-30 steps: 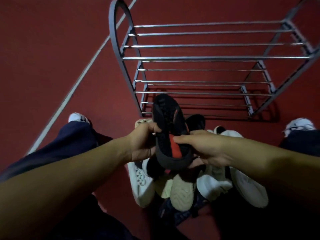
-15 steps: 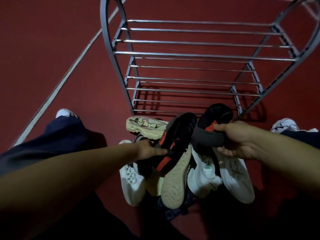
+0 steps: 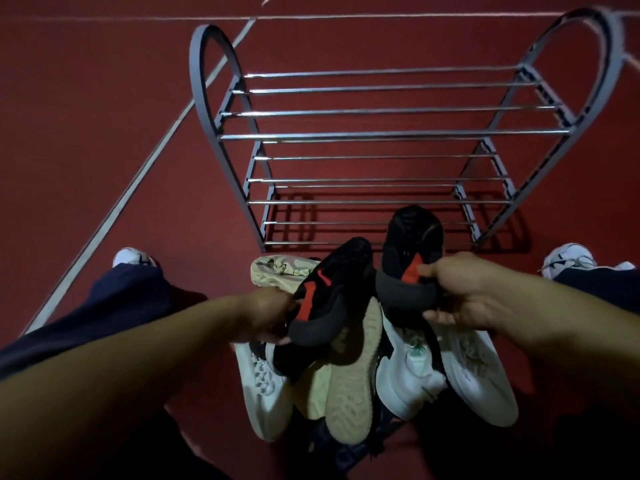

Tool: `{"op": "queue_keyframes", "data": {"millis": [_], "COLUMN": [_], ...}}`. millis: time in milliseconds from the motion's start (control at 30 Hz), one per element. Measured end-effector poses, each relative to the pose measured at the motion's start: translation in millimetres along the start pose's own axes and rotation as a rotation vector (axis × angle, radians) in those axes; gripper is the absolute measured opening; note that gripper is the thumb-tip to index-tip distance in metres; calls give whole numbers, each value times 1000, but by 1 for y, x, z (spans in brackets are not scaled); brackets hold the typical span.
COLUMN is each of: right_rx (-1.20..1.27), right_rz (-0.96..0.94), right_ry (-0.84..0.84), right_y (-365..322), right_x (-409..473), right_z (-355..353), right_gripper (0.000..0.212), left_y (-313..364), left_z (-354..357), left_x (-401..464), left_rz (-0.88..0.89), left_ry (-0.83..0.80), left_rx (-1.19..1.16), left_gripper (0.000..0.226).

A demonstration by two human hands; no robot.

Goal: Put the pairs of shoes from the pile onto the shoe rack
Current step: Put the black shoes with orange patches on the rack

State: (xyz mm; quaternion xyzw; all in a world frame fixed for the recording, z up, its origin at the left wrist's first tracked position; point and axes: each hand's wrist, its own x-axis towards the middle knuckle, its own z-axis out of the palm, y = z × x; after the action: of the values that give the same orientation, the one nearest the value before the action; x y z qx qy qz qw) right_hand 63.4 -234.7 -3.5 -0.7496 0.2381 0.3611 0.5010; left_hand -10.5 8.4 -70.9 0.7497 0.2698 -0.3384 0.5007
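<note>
Both hands are gripping black shoes with red marks above the pile: the left hand [image 3: 268, 315] is pinching the heel of one black shoe [image 3: 329, 292], and the right hand [image 3: 460, 292] is clamping its fingers around the heel of the other black shoe [image 3: 412, 251]. Beneath them, white shoes [image 3: 474, 368] and tan shoes [image 3: 349, 386] are lying heaped on the red floor [image 3: 86, 116]. Beyond the pile, the shoe rack [image 3: 381, 135] is standing with bare metal bars on every tier.
</note>
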Motion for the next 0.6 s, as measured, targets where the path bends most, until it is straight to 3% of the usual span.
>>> {"op": "queue_keyframes", "data": {"millis": [67, 133, 233, 367, 500, 600], "right_rx": [-56, -123, -242, -276, -237, -215], "right_rz": [23, 50, 96, 128, 108, 41], "right_ry": [-6, -21, -65, -66, -14, 57], "right_y": [8, 18, 30, 40, 24, -4], "right_x": [2, 4, 2, -1, 7, 17], "right_z": [4, 9, 14, 20, 25, 25], "right_gripper": [17, 17, 17, 17, 14, 11], "left_y": [2, 0, -8, -16, 10, 37], "left_z": [6, 15, 24, 32, 29, 19], "left_x": [-10, -17, -19, -16, 2, 22], "left_rz": [-95, -126, -111, -54, -7, 43], "left_ry": [-58, -144, -175, -14, 121, 209], "left_rx": [-411, -552, -506, -193, -324, -421], "left_gripper": [18, 13, 13, 18, 5, 11]}}
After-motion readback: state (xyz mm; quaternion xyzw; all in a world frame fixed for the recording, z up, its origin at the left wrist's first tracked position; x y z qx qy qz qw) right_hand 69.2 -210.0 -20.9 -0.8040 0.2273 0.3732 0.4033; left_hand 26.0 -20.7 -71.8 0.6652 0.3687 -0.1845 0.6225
